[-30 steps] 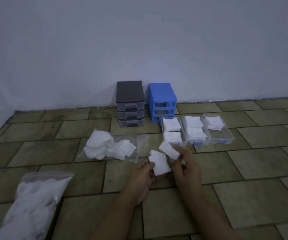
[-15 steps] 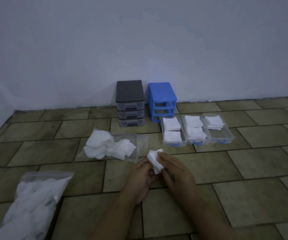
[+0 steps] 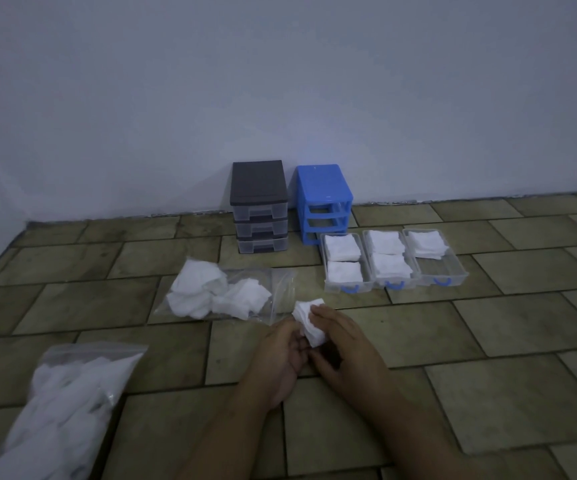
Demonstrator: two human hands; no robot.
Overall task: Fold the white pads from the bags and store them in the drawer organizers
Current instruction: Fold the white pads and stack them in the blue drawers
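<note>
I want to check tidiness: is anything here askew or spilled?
Only one thing: the stack in the rightmost drawer sits slightly crooked, the white pads overhanging unevenly. Nothing is spilled.

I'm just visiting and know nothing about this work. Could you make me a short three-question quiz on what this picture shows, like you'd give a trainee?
1. True or false: the three clear drawers on the floor in front of the blue organizer each hold two stacks of folded pads.
2. What do the left hand and the right hand hold between them? A) a plastic bag B) a white pad C) a drawer
3. Fill in: the dark organizer stands to the ____ of the blue one, as the camera sees it.

Key: 1 false, the rightmost drawer holds one stack, at its far end. 2 B. 3 left.
</note>
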